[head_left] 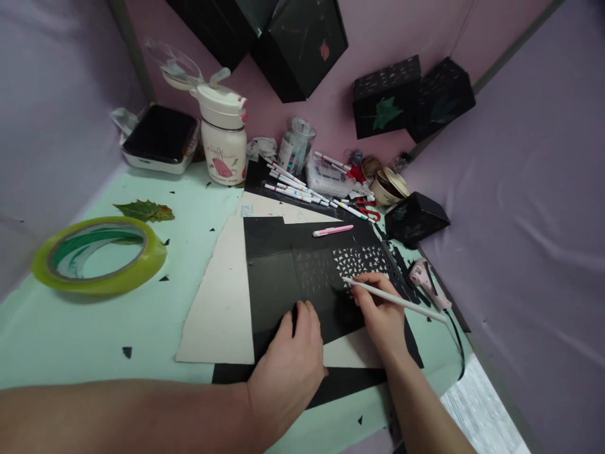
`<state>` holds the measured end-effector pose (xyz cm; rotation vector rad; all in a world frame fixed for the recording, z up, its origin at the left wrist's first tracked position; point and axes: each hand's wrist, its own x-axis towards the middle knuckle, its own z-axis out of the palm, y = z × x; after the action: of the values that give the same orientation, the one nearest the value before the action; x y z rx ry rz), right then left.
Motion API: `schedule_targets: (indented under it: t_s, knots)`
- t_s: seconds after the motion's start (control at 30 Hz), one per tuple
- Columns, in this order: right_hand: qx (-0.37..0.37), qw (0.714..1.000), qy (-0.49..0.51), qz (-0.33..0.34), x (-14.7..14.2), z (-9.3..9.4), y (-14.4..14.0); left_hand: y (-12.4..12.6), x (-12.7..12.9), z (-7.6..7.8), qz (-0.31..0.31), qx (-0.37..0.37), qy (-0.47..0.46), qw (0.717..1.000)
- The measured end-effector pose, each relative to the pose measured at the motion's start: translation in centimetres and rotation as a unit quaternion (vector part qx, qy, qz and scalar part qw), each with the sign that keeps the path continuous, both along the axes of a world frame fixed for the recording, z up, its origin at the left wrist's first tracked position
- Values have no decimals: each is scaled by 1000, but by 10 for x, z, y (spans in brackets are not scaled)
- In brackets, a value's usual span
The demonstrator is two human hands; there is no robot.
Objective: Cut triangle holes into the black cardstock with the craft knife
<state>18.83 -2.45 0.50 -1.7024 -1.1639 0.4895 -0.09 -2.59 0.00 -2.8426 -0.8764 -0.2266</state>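
A sheet of black card (271, 284) lies in front of me on pale board. Small triangular cut-outs (362, 261) fill its right section, and faint line marks (313, 271) cover the part beside them. My left hand (295, 356) rests on the card's lower edge, fingers stretched out, holding nothing. My right hand (380, 312) is closed around a slim white pen-shaped tool (401, 301). The tool's tip is at the left edge of the cut-outs; whether it touches the card I cannot tell. A pink pen (333, 231) lies above the cut-outs.
Wide yellow tape (101, 287) and a leaf (146, 210) lie left. Behind stand a white bottle (224, 142), a glass jar (297, 148) and several markers (295, 189). Red-handled scissors (368, 211), a black box (416, 221) and a pink corded tool (430, 282) are right. Black boxes (302, 50) hang above.
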Motion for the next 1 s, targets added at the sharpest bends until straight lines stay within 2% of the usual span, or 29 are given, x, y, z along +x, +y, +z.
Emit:
schedule_targets:
  t_s: [0.17, 0.37, 0.57, 1.0]
  knots:
    - [-7, 1000, 14, 0, 7, -5, -1, 3, -2, 2, -42, 30, 4, 999]
    - [-6, 1000, -26, 9, 6, -7, 2, 8, 2, -12, -103, 34, -57, 992]
    - [15, 998, -55, -3, 5, -8, 4, 12, 5, -18, -96, -17, -78, 992]
    - [6, 997, -72, 39, 5, -10, 1, 19, 5, -13, -91, -29, -74, 993]
